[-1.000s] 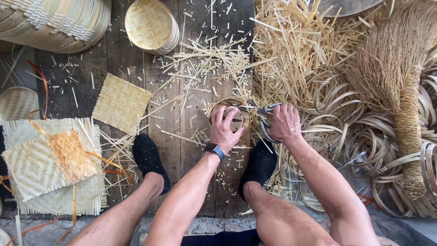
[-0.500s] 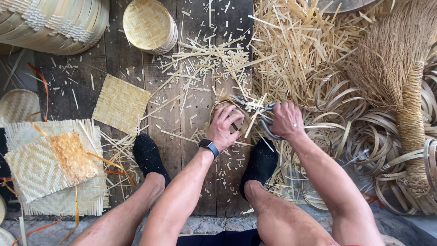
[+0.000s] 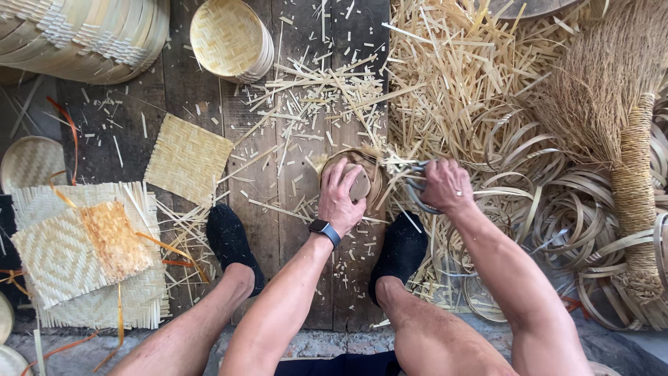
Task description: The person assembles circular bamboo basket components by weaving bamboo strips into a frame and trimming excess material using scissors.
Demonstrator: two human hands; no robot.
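While the left hand [image 3: 341, 198] presses flat on a small round woven basket [image 3: 362, 177] on the plank floor [image 3: 278, 230], fingers spread over its top, I read the step as trimming: the right hand [image 3: 445, 186] is clenched around a pair of shears [image 3: 416, 188] at the basket's right edge. Blades look set against stray strips at the rim; can't tell if they're closed.

Basket sits between the two black-socked feet [image 3: 233, 240], just ahead of them, touching the edge of the offcut pile.

My judgement on the next move: needs the basket turned under the left palm so an uncut stretch of rim meets the blades, with fingers kept off the cut line.

Around it:
- loose bamboo strips [image 3: 452, 83] heaped right and ahead, crowding the cutting side
- coiled bamboo hoops [image 3: 570, 216] right, near the right forearm
- straw broom [image 3: 626, 139] far right
- flat woven squares [image 3: 188, 160] left, well apart
- stacked round trays [image 3: 233, 38] and a big basket [image 3: 83, 35] at top left

Main obstruction: loose strips tangled at the rim, which hide the blade tips.
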